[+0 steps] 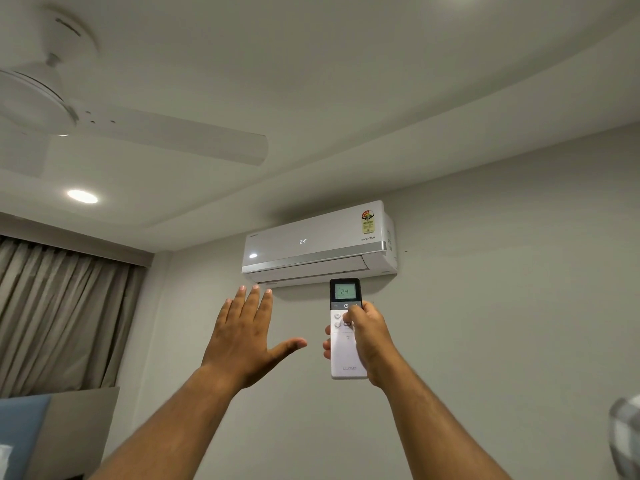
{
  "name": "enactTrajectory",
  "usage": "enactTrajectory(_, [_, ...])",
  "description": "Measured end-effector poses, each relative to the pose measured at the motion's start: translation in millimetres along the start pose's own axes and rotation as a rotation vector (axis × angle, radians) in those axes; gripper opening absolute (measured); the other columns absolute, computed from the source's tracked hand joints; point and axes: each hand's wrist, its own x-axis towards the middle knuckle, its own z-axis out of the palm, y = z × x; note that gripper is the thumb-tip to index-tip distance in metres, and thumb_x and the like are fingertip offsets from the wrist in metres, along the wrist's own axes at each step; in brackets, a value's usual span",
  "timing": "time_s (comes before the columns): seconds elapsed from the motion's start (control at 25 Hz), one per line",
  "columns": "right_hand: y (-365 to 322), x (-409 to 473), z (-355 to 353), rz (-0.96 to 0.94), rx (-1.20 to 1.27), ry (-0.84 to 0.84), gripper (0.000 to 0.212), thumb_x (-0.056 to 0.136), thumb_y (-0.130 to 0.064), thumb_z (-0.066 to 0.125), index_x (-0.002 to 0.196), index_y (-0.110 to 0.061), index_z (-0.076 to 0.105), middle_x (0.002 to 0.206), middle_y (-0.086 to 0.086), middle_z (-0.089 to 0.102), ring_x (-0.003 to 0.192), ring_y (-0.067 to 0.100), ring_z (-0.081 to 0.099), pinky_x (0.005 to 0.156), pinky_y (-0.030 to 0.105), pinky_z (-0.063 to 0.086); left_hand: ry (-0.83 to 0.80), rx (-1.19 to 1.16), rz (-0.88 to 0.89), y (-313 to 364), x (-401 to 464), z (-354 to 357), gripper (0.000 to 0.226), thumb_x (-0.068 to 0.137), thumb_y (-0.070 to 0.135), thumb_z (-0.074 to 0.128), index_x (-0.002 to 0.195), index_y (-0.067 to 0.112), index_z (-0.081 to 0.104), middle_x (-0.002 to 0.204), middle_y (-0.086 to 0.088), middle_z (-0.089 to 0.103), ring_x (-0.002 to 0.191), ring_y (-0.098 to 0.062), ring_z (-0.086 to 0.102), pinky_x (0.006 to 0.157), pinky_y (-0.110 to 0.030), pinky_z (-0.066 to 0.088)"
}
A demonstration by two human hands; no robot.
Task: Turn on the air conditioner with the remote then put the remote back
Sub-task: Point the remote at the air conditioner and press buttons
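Note:
A white air conditioner [318,242] hangs high on the grey wall, and its front panel shows a lit 24. My right hand [369,337] holds a white remote [344,355] upright just below the unit, thumb on the buttons near the power key. The remote's small screen also reads 24. My left hand [247,336] is raised beside it, palm toward the wall, fingers spread, holding nothing.
A white ceiling fan [104,123] hangs at the upper left beside a round ceiling light [82,196]. Beige curtains [62,317] cover the left wall. A blue and grey headboard-like panel [52,431] sits at the lower left.

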Motion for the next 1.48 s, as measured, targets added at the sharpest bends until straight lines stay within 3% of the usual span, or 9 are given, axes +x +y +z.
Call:
enactTrajectory(0.56, [13,6,3,0.019,-0.018,0.002,0.018,0.090,-0.010,0.047,0.106,-0.015,0.054,0.084,0.024,0.068,0.054,0.029,0.067,0.052,0.037,0.059,0.022,-0.011,0.003,-10,-2,9,0.120,0.057,0.095,-0.008,0.148,0.017,-0.012,0.161,-0.007,-0.010,0.143,-0.023,-0.019,0.113,-0.038,-0.013])
enactTrajectory(1.48, [17,18,0,-0.009,-0.027,0.028,0.024,0.090,-0.012,0.048,0.114,-0.011,0.052,0.090,0.028,0.067,0.063,0.037,0.067,0.062,0.045,0.060,-0.031,-0.062,-0.017,-9,0,19,0.124,0.055,0.095,-0.008,0.151,0.016,-0.007,0.162,-0.008,-0.006,0.148,-0.026,-0.009,0.115,-0.039,-0.008])
